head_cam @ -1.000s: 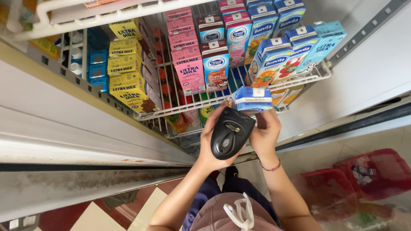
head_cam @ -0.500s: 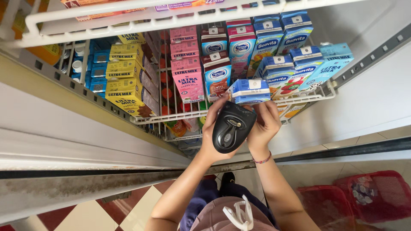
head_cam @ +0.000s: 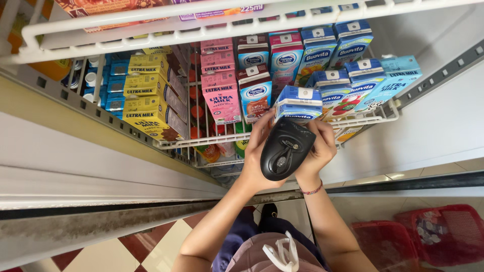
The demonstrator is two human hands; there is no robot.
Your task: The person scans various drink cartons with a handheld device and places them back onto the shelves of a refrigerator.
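Left hand (head_cam: 259, 161) grips a black handheld scanner (head_cam: 285, 149); right hand (head_cam: 318, 148) has its fingers closed on a small blue-and-white carton (head_cam: 299, 103), at 12 o'clock from the scanner, before the wire shelf (head_cam: 201, 141). The carton appears light and stiff but crushable, best pinched across its flat side faces.

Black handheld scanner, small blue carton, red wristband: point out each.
Black handheld scanner (head_cam: 285, 153), head view, middle of its rounded back.
Small blue carton (head_cam: 298, 103), head view, its blue top face.
Red wristband (head_cam: 313, 190), head view, on the band across the wrist.
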